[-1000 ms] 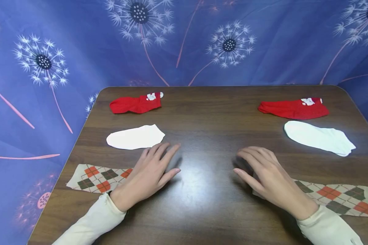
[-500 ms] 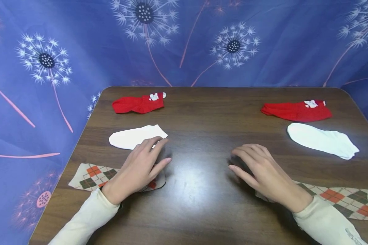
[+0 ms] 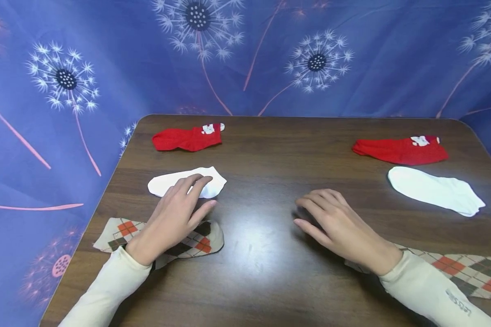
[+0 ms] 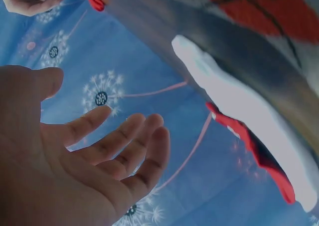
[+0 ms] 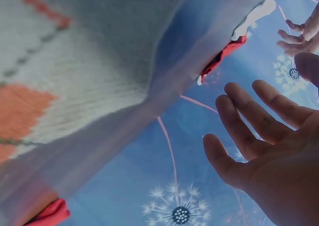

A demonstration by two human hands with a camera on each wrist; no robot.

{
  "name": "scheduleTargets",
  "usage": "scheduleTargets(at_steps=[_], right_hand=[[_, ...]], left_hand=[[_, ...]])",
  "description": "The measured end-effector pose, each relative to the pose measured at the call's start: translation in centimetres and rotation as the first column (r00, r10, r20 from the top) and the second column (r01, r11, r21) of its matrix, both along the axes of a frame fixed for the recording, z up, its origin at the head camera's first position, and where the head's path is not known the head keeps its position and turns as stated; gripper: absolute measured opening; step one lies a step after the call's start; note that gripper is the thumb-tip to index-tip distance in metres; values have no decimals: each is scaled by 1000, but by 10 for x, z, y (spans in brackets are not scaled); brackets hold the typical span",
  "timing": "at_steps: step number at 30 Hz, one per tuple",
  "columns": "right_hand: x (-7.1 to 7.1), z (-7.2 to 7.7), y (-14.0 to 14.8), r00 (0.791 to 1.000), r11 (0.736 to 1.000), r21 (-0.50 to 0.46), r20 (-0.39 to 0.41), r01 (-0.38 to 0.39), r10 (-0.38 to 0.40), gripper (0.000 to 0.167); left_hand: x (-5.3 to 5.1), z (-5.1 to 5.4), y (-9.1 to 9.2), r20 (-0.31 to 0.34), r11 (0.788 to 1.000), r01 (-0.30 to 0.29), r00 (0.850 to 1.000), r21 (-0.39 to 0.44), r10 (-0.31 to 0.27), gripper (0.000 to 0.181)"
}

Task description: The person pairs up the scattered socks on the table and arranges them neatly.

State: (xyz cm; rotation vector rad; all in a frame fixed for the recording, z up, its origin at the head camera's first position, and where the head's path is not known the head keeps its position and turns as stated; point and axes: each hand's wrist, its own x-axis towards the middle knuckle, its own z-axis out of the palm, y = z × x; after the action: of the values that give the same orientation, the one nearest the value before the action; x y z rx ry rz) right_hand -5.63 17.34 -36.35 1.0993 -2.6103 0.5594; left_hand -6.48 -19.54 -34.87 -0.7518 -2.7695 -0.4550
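My left hand (image 3: 173, 213) hovers over an argyle sock (image 3: 204, 240) in beige, orange and dark green, its fingers reaching over a white ankle sock (image 3: 212, 184). In the left wrist view the same hand (image 4: 99, 161) is palm up to the camera, loosely bent, holding nothing. My right hand (image 3: 339, 227) is above the toe end of a second argyle sock (image 3: 466, 270), which the hand and sleeve partly hide. The right wrist view has that hand's relaxed fingers (image 5: 259, 116) spread slightly apart, with nothing between them.
Two red socks with a white figure lie at the back, the left one (image 3: 184, 138) and the right one (image 3: 397, 152). A second white sock (image 3: 433, 188) lies at the right. Behind the brown table (image 3: 253, 281) hangs a blue dandelion-print cloth (image 3: 270, 59).
My left hand has moved left and slightly away, uncovering more of the left argyle sock. My right hand has drifted a little left. The socks remain in place on the table.
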Motion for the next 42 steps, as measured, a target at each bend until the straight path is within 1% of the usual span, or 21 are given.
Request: scheduleTargets(at_steps=[5,11,16,19,22,27,34,38,42], right_hand=[[-9,1,-5,1000,1000,4,-17,-19,19,42],[-20,1,-17,999,999,23,0,-37,37,51],[-29,1,-30,998,997,41,15,-69,69,54],[-36,3,-36,998,998,29,27,-62,61,55],[-42,6,-41,997,999,19,54,-46,45,60],[-50,7,-52,996,998,21,80,-51,49,64],[-63,9,-66,994,997,2,80,-78,78,64],[-71,10,-72,990,995,-12,103,-97,98,62],[-80,9,-79,988,995,-4,115,-101,101,56]], left_hand=[[-5,5,-10,-19,1000,-20,1000,8,20,54],[-12,10,-22,-58,999,-39,997,20,41,52],[-16,12,-29,-84,999,-37,996,22,39,49],[-19,13,-32,-92,999,-36,995,24,38,47],[-22,15,-35,-96,999,-39,995,23,41,47],[-26,16,-40,-94,999,-42,995,21,44,44],[-34,17,-46,-83,999,-35,996,-5,35,44],[-39,15,-50,-59,999,-36,998,-25,34,43],[-43,13,-57,-18,998,-63,998,-26,62,41]])
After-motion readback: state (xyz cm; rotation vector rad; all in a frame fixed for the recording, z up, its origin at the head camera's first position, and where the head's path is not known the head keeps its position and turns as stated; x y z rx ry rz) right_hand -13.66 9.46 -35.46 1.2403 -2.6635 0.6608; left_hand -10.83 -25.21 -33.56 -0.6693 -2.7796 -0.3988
